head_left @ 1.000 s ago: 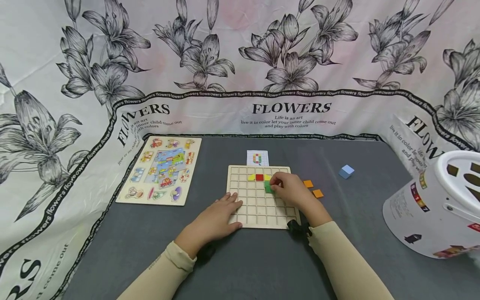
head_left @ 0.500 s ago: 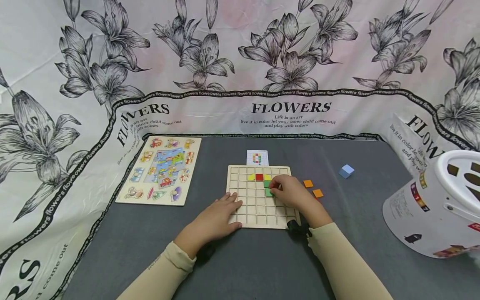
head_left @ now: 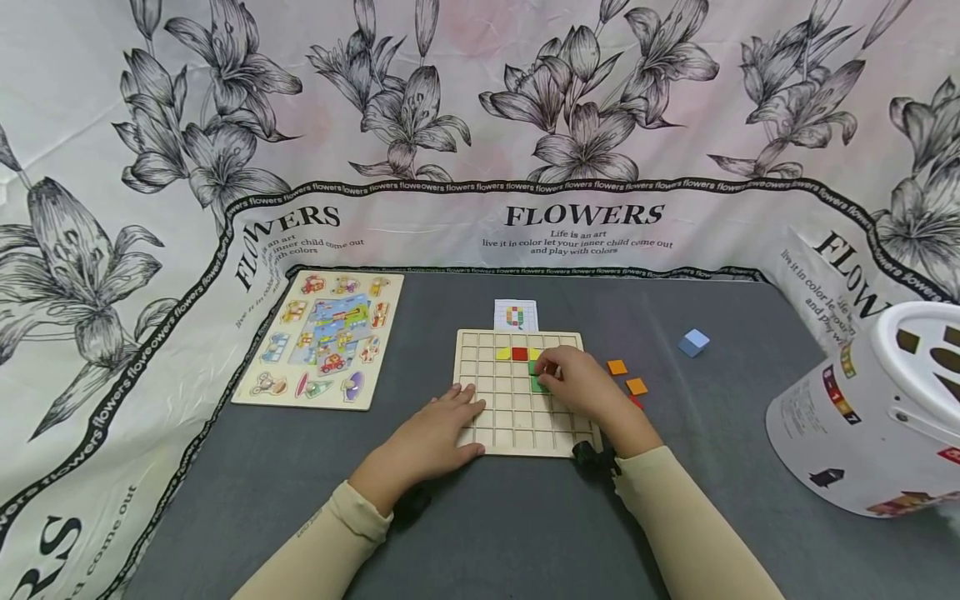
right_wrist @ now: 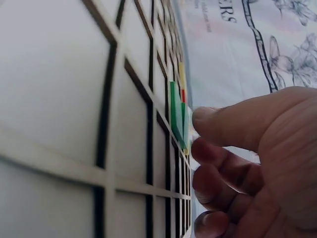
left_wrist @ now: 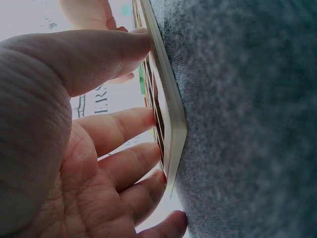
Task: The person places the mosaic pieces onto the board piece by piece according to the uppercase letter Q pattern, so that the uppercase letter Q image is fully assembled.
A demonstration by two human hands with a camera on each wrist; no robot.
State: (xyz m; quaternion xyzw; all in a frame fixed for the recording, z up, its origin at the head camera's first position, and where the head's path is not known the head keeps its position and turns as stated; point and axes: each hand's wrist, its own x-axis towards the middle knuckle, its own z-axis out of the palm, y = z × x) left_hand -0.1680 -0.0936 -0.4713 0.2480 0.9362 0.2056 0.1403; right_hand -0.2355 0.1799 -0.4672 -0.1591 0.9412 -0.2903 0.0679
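Note:
A square wooden grid board (head_left: 517, 429) lies in front of me. My left hand (head_left: 431, 437) rests at its left edge, fingers spread on the top and thumb near the front corner. My right hand (head_left: 581, 379) hovers over the right half, thumb and index fingertips apart beside a green tile (head_left: 537, 385) set in a cell. Another green tile (head_left: 533, 367) sits just behind it, partly covered by the fingers. Farther back are a yellow tile (head_left: 503, 354), a red tile (head_left: 520, 354) and a second yellow tile (head_left: 534, 354). The right wrist view shows the green tile (right_wrist: 176, 116) low in the grid, close to the fingertips.
A pattern card (head_left: 516, 315) lies behind the board. Two orange tiles (head_left: 627, 377) and a partly hidden red tile (head_left: 636, 402) lie right of it. Beyond are a blue cube (head_left: 693, 342) and a white bucket (head_left: 847, 433). A picture puzzle (head_left: 318, 342) lies at the left.
The right hand has set the second green tile in the cell in front of the first, and its fingertips have parted from it slightly. The left hand has stayed put.

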